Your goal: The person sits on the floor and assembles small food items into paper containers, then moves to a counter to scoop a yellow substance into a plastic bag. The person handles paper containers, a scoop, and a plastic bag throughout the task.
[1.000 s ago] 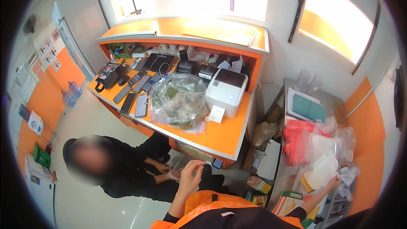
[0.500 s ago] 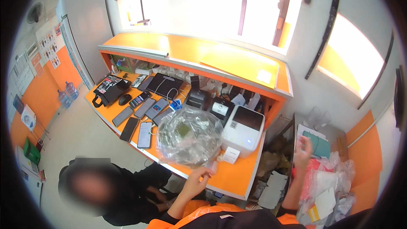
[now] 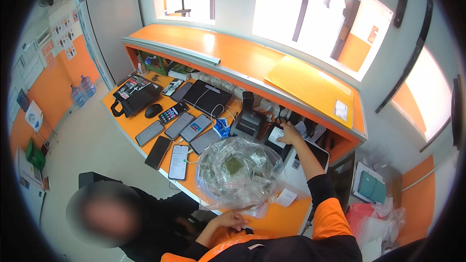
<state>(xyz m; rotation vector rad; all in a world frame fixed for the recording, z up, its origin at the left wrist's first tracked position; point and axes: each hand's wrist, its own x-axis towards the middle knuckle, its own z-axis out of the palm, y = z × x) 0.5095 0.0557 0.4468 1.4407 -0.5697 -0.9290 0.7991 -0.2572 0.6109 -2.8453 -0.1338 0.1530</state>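
My right hand (image 3: 290,135) reaches out over the small black printer with a white label (image 3: 277,136), its fingers apart on or just above the top. I cannot tell whether it touches. My forearm passes across the larger white label printer (image 3: 299,171) and partly hides it. My left hand (image 3: 232,220) hangs at the desk's front edge, fingers loosely bent and nothing visible in them. Just beyond it lies a big crumpled clear plastic bag (image 3: 238,165). A small white card (image 3: 286,197) and a clear plastic packet (image 3: 261,210) lie near the bag.
Several phones (image 3: 178,162) spread over the orange desk (image 3: 279,218), with a mouse (image 3: 153,111), a black bag (image 3: 137,96) and a black laptop-like device (image 3: 208,98). Another black printer (image 3: 248,122) stands at the back. A seated person (image 3: 160,213) is close on my left. An orange shelf (image 3: 233,58) overhangs the back.
My right hand has swung from the right side, near the teal item, leftward over the black printer. My left hand has dropped slightly toward me. The view has shifted.
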